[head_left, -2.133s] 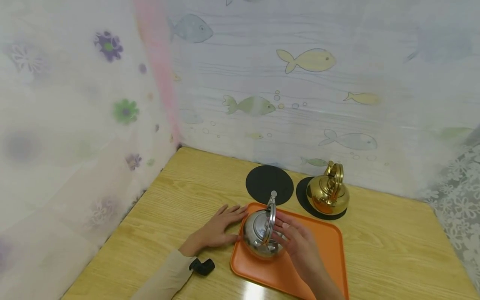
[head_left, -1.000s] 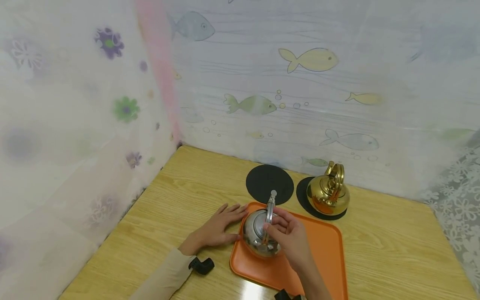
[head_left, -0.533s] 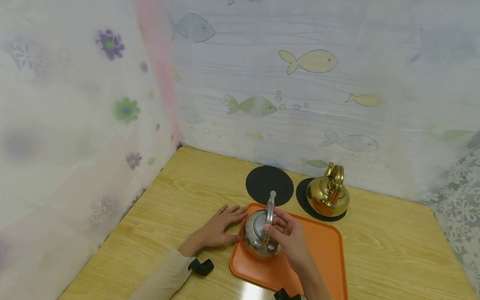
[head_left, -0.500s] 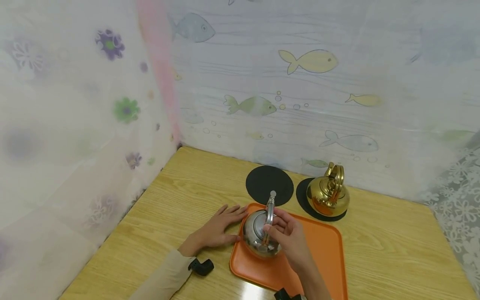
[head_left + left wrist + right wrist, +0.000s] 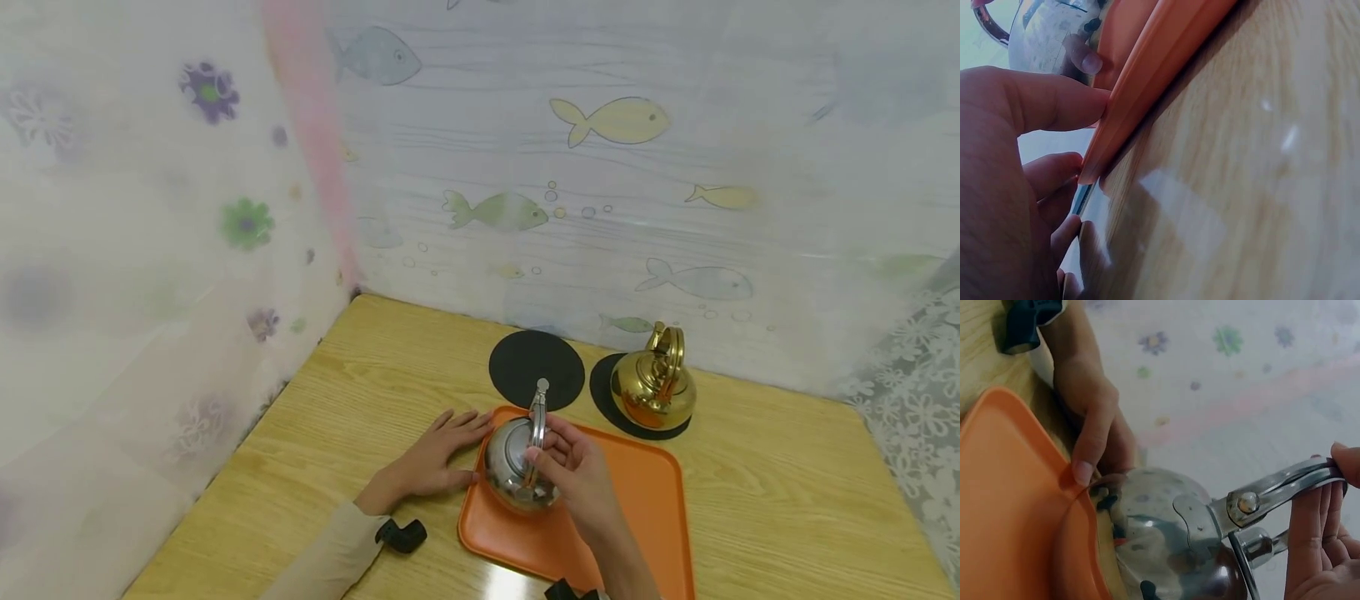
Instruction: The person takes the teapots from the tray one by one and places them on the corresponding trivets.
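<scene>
A shiny silver kettle stands on the left part of an orange tray, its arched handle upright. My right hand grips that handle from the right; in the right wrist view the fingers pass under it and the thumb lies on top. On the other side, my left hand lies flat by the tray's left edge. The left wrist view has its thumb and index fingertip against the orange rim, the other fingers stretched out past the tray's corner.
Behind the tray lies a round black mat. To its right a gold kettle stands on a second black mat. A fish-patterned curtain borders the back of the wooden table, and a flowered one the left.
Two seconds ago the right hand's fingers were extended at the handle; they have since curled round it, with the thumb on it. The kettle, tray and left hand have kept their places.
</scene>
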